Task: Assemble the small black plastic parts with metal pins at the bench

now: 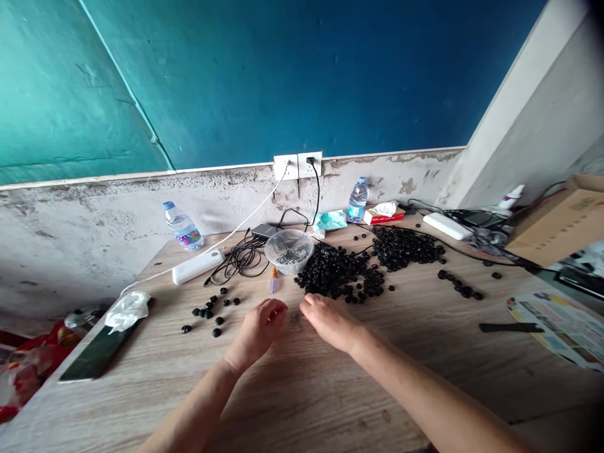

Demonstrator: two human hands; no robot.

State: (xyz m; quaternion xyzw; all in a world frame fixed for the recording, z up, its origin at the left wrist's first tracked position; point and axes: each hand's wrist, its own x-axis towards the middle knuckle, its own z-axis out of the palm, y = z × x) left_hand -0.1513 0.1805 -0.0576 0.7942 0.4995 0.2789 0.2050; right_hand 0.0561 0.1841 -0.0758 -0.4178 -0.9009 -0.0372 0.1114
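Note:
My left hand [262, 326] is just above the table with its fingers curled in and thumb pressed to them; whatever it pinches is too small to make out. My right hand [329, 319] has its fingers bent together at the near edge of a pile of small round black plastic pieces [333, 267]. What those fingertips hold is hidden. Between the hands lie a few tiny thin metal bits [295, 322]. Beyond them stands a clear plastic bowl [289, 236] of small metal parts, beside a small orange-capped bottle [273, 281].
Loose black pieces [207, 311] lie at left, near a white power strip [198, 267] and coiled black cable [243, 257]. A second black pile [406, 246] is at right. Water bottles [357, 200] and a red tissue box [384, 215] stand by the wall; a cardboard box [557, 220] far right.

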